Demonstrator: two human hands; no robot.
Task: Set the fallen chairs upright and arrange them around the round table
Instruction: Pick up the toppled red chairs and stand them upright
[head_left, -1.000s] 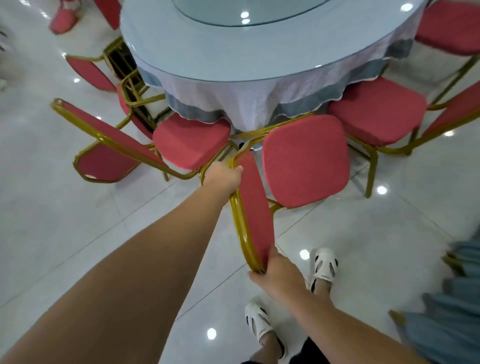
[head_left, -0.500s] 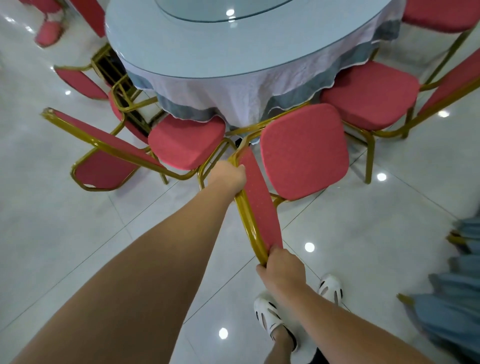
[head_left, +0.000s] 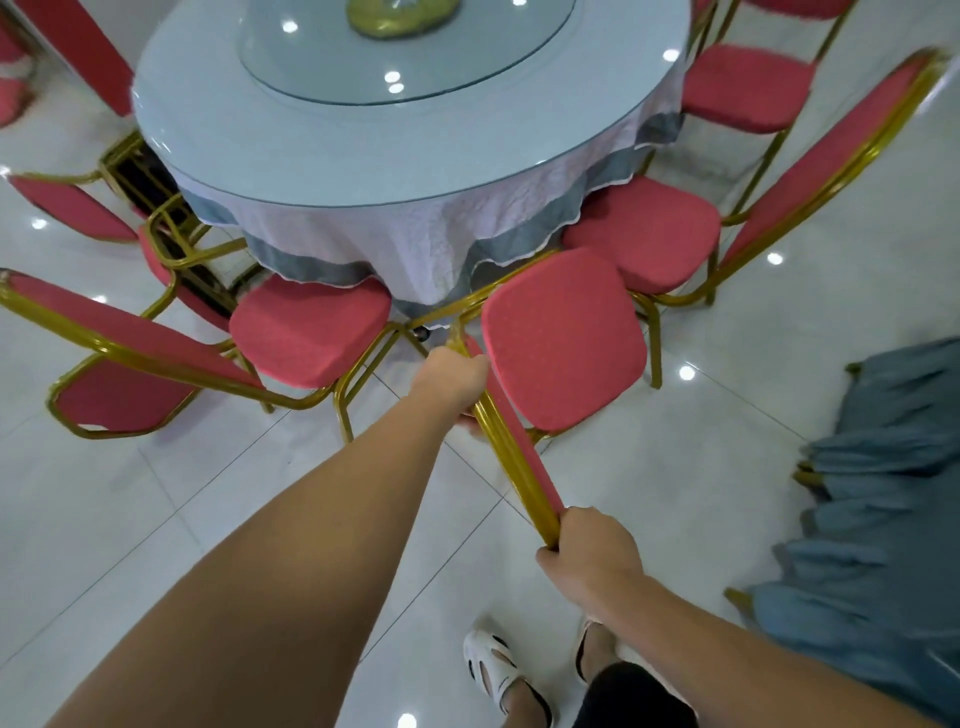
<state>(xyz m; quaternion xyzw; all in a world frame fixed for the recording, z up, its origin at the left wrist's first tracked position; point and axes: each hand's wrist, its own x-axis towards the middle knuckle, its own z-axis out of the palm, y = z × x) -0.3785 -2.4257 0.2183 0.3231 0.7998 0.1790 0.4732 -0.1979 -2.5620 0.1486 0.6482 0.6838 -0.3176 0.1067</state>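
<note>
- Handling a red-cushioned chair with a gold tubular metal frame (head_left: 563, 338); finding it between the left neighbour chair (head_left: 306, 327) and the right neighbour chair (head_left: 644, 228), seat front reaching to the hanging cloth of the round glass-topped desk (head_left: 363, 156).
- Judging the frame stiff and fairly light, and the painted tube probably smooth; wrapping fingers fully round it rather than pinching.
- Avoiding the soft cushion as a grip; favouring the backrest's side rail and top end.
- Closing the left hand (head_left: 452, 376) round the backrest rail low down, beside the seat; reaching out long, with the arm nearly straight.
- Clenching the right hand (head_left: 592, 551) on the backrest's top end, close to the body, forearm angling up from lower right.
- Reading this as a positioning step at the desk; watching for legs knocking the neighbours.
- Noting toppled chairs (head_left: 171, 244) at the desk's left, dark undersides showing.
</note>
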